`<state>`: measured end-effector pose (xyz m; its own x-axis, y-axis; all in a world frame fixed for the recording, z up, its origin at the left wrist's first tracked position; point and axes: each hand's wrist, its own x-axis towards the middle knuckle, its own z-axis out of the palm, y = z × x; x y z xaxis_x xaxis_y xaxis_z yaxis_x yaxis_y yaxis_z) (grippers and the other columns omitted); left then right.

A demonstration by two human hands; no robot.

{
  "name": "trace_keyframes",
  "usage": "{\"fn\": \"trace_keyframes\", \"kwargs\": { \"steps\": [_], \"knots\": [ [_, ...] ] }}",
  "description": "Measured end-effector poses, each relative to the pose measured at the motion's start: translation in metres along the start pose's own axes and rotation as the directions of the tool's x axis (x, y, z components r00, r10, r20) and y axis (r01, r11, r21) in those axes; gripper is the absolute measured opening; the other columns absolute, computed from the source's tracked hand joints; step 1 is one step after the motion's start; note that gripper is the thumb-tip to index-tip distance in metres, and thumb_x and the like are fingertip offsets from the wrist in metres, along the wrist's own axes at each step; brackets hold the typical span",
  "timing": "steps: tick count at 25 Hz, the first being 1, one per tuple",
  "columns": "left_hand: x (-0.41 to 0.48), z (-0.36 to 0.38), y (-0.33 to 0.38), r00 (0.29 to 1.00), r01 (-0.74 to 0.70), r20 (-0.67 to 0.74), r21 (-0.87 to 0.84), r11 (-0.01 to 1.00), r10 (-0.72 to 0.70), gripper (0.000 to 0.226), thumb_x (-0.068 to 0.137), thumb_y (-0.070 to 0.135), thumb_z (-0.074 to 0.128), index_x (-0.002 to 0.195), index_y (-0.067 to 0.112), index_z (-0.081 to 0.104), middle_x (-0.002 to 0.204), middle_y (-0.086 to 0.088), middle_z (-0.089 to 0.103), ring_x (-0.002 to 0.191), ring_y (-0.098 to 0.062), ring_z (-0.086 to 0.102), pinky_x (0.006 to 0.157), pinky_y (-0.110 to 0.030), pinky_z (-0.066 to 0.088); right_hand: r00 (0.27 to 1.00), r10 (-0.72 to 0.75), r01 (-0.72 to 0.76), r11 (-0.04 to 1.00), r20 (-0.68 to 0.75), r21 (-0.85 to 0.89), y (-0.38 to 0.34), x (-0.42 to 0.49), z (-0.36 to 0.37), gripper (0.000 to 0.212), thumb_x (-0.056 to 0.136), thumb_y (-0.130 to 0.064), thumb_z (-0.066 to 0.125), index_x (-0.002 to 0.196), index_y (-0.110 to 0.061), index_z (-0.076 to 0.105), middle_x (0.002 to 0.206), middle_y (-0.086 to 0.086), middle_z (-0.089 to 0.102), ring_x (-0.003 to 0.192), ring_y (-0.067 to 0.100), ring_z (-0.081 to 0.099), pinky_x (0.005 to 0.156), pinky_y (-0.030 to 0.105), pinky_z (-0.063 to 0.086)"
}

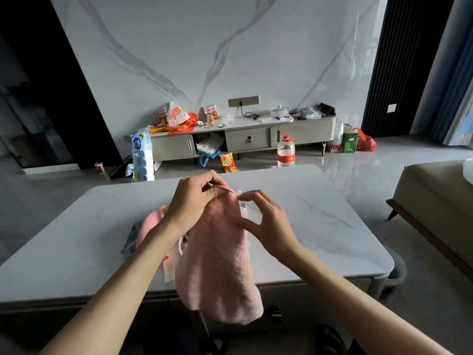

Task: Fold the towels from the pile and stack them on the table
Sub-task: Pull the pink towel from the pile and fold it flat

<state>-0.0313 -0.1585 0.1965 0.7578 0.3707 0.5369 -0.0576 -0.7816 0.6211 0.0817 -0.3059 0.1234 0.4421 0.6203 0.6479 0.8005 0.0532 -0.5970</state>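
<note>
A pink towel (pixel 220 257) hangs in the air above the near edge of the white marble table (pixel 320 226), its lower end drooping below the table edge. My left hand (pixel 194 198) pinches the towel's top edge. My right hand (pixel 266 221) is at the top right corner, its fingers curled on a white strip at the towel's edge. Behind my left forearm a pile of other towels (pixel 151 226), pink with grey and white pieces, lies on the table.
A beige sofa (pixel 435 201) stands to the right of the table. Beyond the table, on the floor, are a water bottle (pixel 286 151), a snack bag (pixel 227 162) and a tissue pack (pixel 142 157). A cluttered low cabinet (pixel 243 137) lines the wall.
</note>
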Motion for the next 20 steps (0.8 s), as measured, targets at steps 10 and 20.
{"fn": "trace_keyframes", "kwargs": {
  "steps": [10, 20],
  "knots": [
    [-0.002, -0.028, -0.008, 0.996, 0.005, 0.087, -0.022, 1.0, -0.003, 0.02, 0.086, 0.013, 0.069, 0.078, 0.031, 0.07, 0.078, 0.015, 0.071, 0.078, 0.0, 0.064, 0.075, -0.02, 0.048, 0.955, 0.253, -0.297, 0.806, 0.155, 0.513, 0.0, 0.01, 0.025, 0.028, 0.07, -0.015, 0.085, 0.084, -0.006, 0.063, 0.081, -0.003, 0.065, 0.076, 0.012, 0.059, 0.076, 0.036, 0.049],
    [0.006, -0.025, -0.007, 0.998, -0.011, 0.058, -0.027, 1.0, 0.012, 0.016, 0.084, 0.011, 0.071, 0.079, 0.025, 0.071, 0.079, 0.007, 0.072, 0.077, -0.005, 0.064, 0.076, -0.034, 0.052, 0.971, 0.228, -0.2, 0.942, -0.078, 0.27, -0.001, 0.001, 0.018, 0.019, 0.074, -0.02, 0.082, 0.075, -0.02, 0.063, 0.082, -0.01, 0.061, 0.077, 0.003, 0.056, 0.074, 0.021, 0.045]
  ]
}}
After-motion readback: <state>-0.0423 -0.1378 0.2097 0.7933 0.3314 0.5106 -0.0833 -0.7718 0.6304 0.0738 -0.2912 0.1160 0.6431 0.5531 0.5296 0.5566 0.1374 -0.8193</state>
